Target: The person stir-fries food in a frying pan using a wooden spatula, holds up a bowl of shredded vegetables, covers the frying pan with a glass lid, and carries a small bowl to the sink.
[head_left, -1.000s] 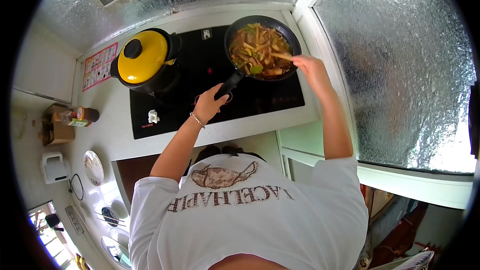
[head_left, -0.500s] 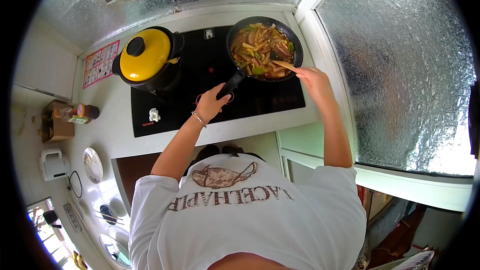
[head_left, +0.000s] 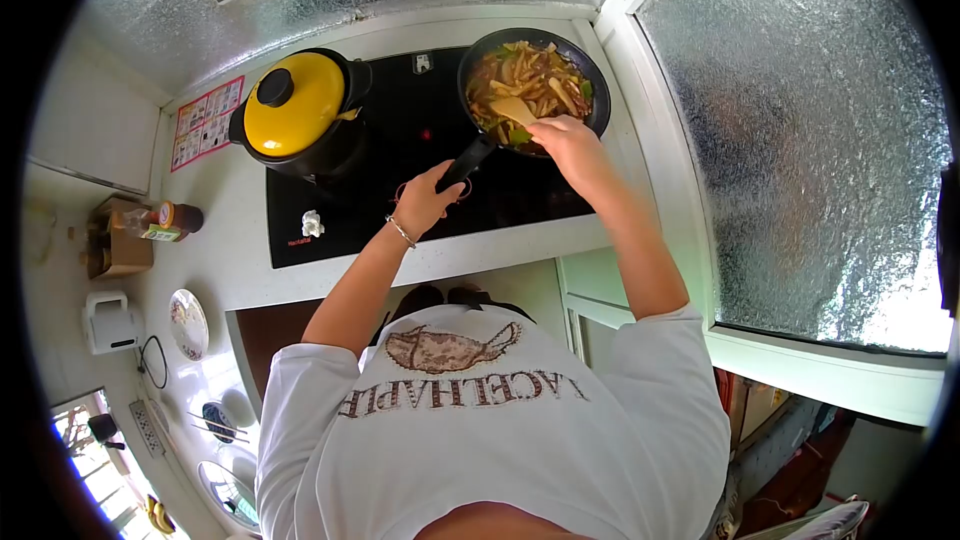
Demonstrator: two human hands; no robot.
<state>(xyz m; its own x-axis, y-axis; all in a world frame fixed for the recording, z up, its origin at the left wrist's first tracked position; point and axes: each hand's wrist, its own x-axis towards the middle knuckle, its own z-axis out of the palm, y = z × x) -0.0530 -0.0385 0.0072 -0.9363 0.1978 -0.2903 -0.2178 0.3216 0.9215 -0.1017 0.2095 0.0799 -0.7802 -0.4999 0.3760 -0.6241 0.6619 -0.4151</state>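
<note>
A black frying pan [head_left: 597, 90] stands on the right part of the black cooktop [head_left: 400, 190]. Strips of food in brown sauce with green pieces [head_left: 545, 75] fill it. My left hand [head_left: 428, 198] is wrapped round the pan's handle [head_left: 466, 162], which points toward me. Over the near side of the pan, my right hand [head_left: 568, 148] is closed on a wooden spatula [head_left: 513, 110]. The spatula's flat blade rests among the food at the pan's left. My right fingers hide most of its handle.
A black pot with a yellow lid [head_left: 300, 105] stands on the left of the cooktop. A crumpled white object [head_left: 312, 224] lies near its front left corner. Jars [head_left: 180, 218], a plate [head_left: 188, 324] and a bowl [head_left: 218, 422] stand along the left counter. A frosted window [head_left: 800, 140] borders the right.
My right hand has moved left over the pan, carrying the spatula's blade from the right side of the food toward the left. My left hand still grips the handle.
</note>
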